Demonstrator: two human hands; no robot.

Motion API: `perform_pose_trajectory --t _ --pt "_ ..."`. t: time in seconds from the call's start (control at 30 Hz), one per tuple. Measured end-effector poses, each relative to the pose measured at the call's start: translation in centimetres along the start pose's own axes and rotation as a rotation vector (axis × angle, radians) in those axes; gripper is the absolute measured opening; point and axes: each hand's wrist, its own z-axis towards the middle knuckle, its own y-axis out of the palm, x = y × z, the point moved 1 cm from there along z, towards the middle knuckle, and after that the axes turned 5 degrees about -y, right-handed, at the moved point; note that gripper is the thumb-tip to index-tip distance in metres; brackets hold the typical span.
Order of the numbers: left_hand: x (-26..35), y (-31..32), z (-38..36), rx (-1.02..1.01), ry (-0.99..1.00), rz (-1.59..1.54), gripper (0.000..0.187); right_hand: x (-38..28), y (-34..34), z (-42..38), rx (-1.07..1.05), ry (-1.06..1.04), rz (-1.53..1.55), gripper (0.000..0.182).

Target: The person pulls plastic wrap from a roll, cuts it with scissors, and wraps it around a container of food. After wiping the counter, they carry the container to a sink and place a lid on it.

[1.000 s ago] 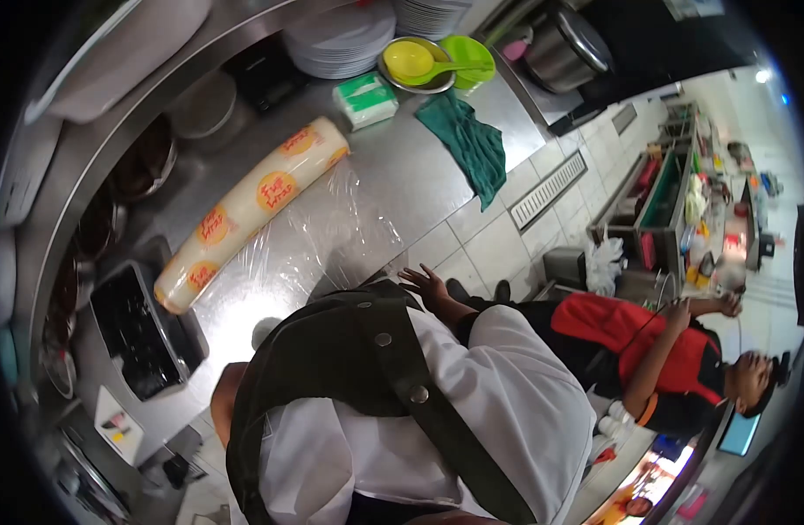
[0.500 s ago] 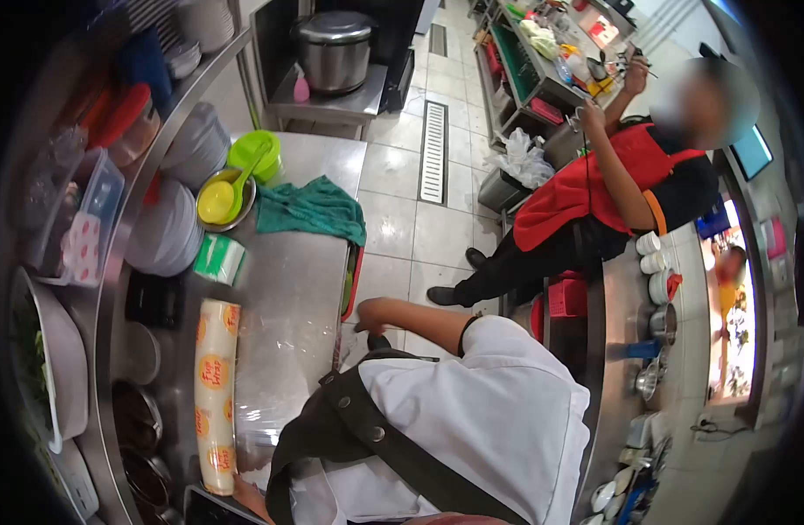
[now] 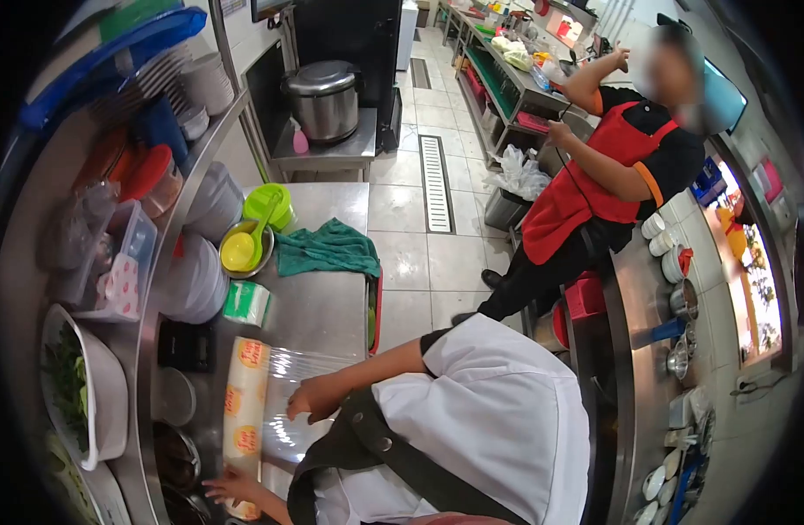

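Note:
A long roll of cling film (image 3: 244,398), its wrapper printed with orange logos, lies along the steel worktop. Clear film (image 3: 284,372) stretches from it across the steel toward my body. My right hand (image 3: 316,395) is over this film beside the roll, fingers apart and pointing down. At the roll's lower end is my left hand (image 3: 236,488), its fingers spread across the wrapper. Past the roll's far end sits a green-and-white packet (image 3: 246,303).
A green cloth (image 3: 328,248) lies at the worktop's far edge, near a bowl with a yellow ladle (image 3: 238,251). Stacked plates (image 3: 196,276) and a tub of greens (image 3: 104,394) line the shelf side. A co-worker in a red apron (image 3: 577,201) stands across the aisle.
My right hand has come back from the worktop's outer edge to over the film near the roll. My left hand has come into fuller view with fingers spread. The view has shifted.

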Motion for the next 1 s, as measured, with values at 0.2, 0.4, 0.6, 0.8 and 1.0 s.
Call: perform_pose_trajectory --t 0.2,0.4,0.6,0.8,1.0 --pt "6.6 -4.2 -6.6 -0.204 0.384 0.263 0.064 1.5 -0.6 -3.6 0.051 0.32 0.024 0.038" --pt "6.2 -0.7 0.6 -0.057 0.472 0.046 0.064 1.6 0.8 -3.6 -0.06 0.396 -0.007 0.036" --pt "11.3 -8.5 -8.5 -0.382 0.603 0.233 0.065 1.7 1.3 -2.9 -0.085 0.361 -0.029 0.04" --pt "10.8 -3.1 -4.4 -0.312 0.731 0.106 0.062 2.3 2.0 -3.1 -0.077 0.367 -0.139 0.039" --pt "12.6 1.3 4.2 -0.102 0.723 0.207 0.06 5.7 4.7 -5.6 0.047 0.289 0.0 0.038"
